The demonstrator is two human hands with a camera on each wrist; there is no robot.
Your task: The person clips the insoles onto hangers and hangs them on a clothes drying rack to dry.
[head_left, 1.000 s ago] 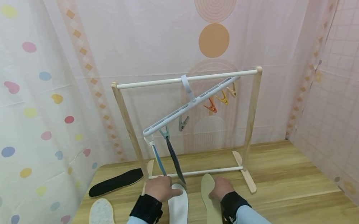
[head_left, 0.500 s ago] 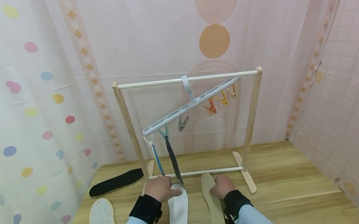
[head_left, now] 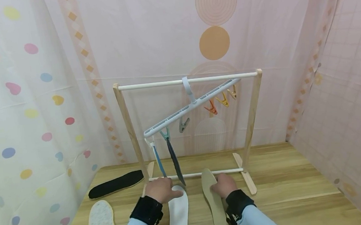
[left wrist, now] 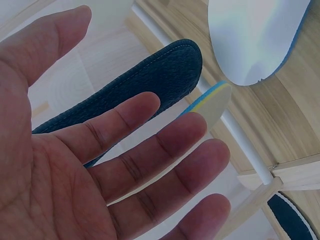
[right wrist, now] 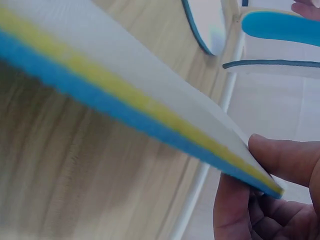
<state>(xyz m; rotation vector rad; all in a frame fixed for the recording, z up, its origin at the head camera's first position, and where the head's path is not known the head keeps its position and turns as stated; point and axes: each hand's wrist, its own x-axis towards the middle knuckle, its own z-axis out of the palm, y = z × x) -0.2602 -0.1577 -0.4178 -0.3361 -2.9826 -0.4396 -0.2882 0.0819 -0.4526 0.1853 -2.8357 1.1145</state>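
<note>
My right hand (head_left: 224, 185) pinches the edge of a beige insole (head_left: 213, 203) between thumb and fingers. Its toe end tips up off the table, and the right wrist view shows yellow and blue layers along the insole's side (right wrist: 150, 112). Nothing is held by my left hand (head_left: 160, 190), whose fingers are loosely spread in the left wrist view, in front of a dark hanging insole (left wrist: 130, 82). Below its thumb in the head view lies a white insole (head_left: 178, 214). A teal clip (head_left: 165, 132) grips the dark insole, and a blue-edged insole (head_left: 159, 161) hangs beside it.
A wooden rack (head_left: 253, 120) carries a light-blue clip hanger (head_left: 193, 106), tilted down to the left. Orange (head_left: 211, 107), yellow (head_left: 223, 100) and grey (head_left: 184, 124) clips hang from it. A black insole (head_left: 115, 184) and a speckled grey insole (head_left: 102, 221) lie at left.
The beige insole's toe end has risen a little as my right hand lifts it from the table. My left hand stays nearly where it was.
</note>
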